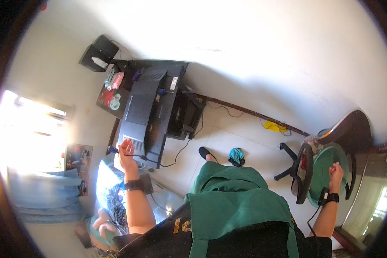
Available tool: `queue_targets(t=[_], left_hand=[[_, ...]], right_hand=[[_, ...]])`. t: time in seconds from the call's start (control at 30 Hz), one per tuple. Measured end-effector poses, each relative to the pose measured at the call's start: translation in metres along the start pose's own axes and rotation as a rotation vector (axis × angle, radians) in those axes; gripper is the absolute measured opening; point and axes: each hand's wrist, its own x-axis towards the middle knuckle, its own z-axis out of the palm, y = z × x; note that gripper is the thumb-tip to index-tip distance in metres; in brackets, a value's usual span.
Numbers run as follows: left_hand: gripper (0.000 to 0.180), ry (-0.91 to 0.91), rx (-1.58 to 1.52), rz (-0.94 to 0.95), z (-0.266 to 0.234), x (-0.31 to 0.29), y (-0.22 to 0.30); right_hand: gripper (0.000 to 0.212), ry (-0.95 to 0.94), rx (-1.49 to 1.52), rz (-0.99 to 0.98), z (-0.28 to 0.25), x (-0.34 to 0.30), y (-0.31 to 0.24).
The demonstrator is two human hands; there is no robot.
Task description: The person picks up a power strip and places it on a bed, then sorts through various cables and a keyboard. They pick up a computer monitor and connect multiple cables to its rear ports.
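Observation:
My left hand [127, 157] is closed around a black video cable [148, 159]. The cable's blue plug [112, 149] sticks out on the hand's left side. Right beside this hand is the back of a black flat-screen monitor [137, 112], which shows its vents and ports. Another blue plug [162, 91] sits at the monitor's back. Far to the right, my right hand [336, 173] has its fingers curled, with nothing visible in them. Behind that hand is a green plastic basin [321, 167] on a swivel chair; whether the two touch I cannot tell.
The monitor stands on a dark desk [124, 95] with small packets and a white roll. A black speaker [104, 48] is at the far left. On the tiled floor lie a teal cloth bundle [236, 155] and loose cables. The chair's base [284, 174] juts out at right.

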Motion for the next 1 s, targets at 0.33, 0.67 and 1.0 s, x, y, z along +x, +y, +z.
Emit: queue_targets(t=[0.33,0.67,1.0], left_hand=[[0.054,0.007,0.066,0.076,-0.008,0.035,0.023],[0.029,0.045,-0.327,-0.574,0.003,0.145,-0.017],[0.031,0.038,-0.798,-0.996,0.099,0.165,-0.056]], right_hand=[[0.018,-0.786,-0.266,-0.278,0.286,-0.075,-0.087],[0.017,-1.445,-0.356,-0.230,0.600,-0.230,-0.119],[0.020,-1.499,-0.691,0.016,0.757,-0.264,-0.054]])
